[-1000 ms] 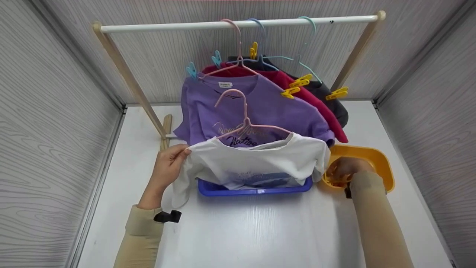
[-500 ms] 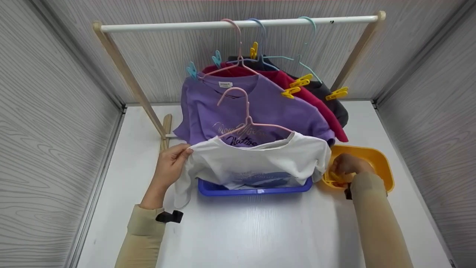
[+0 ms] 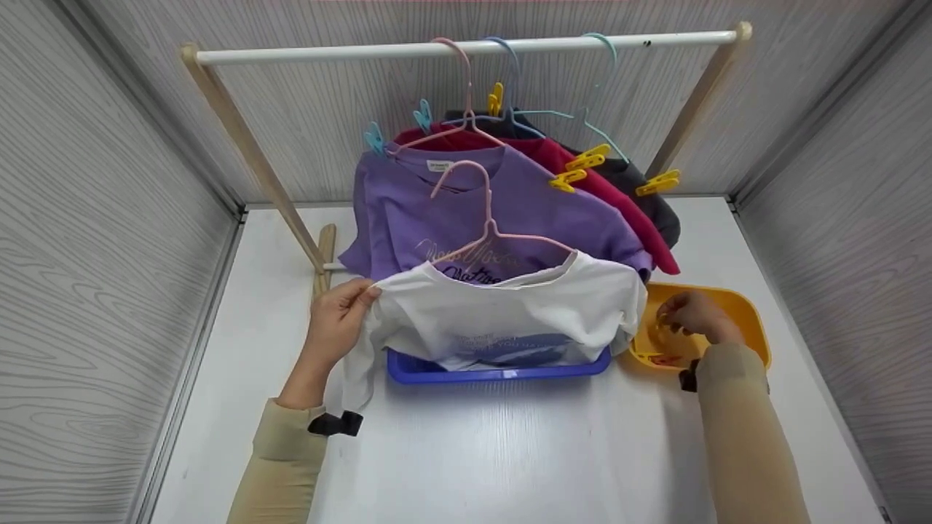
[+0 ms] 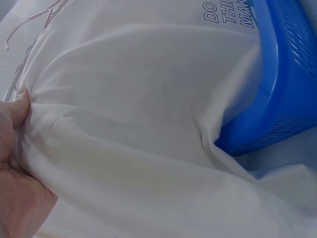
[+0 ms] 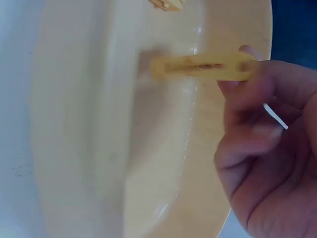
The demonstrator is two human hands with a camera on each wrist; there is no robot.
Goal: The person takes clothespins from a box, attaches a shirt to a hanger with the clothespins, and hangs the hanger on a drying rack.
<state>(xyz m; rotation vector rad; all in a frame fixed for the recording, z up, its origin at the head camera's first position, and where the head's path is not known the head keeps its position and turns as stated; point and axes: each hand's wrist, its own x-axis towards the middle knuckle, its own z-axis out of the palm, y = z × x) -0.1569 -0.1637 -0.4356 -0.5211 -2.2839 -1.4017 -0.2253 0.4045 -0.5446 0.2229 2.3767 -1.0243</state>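
My left hand pinches the shoulder of a white shirt between thumb and fingers. The shirt is on a pink hanger, its hook free of the rail, and its lower part lies over a blue basket. In the left wrist view, the thumb presses the cloth near the hanger's end. My right hand is over a yellow-orange tub. Its fingertips pinch a yellow clothespin, blurred in the right wrist view. Another clothespin lies in the tub.
Behind stands a rack with a white rail and wooden legs. A purple shirt, a red one and dark ones hang there on hangers, with blue and yellow clothespins at their shoulders. The tub stands right of the basket.
My right hand has risen a little from the bottom of the tub, and a yellow clothespin now shows in its fingers. The white shirt and its hanger have shifted slightly up.
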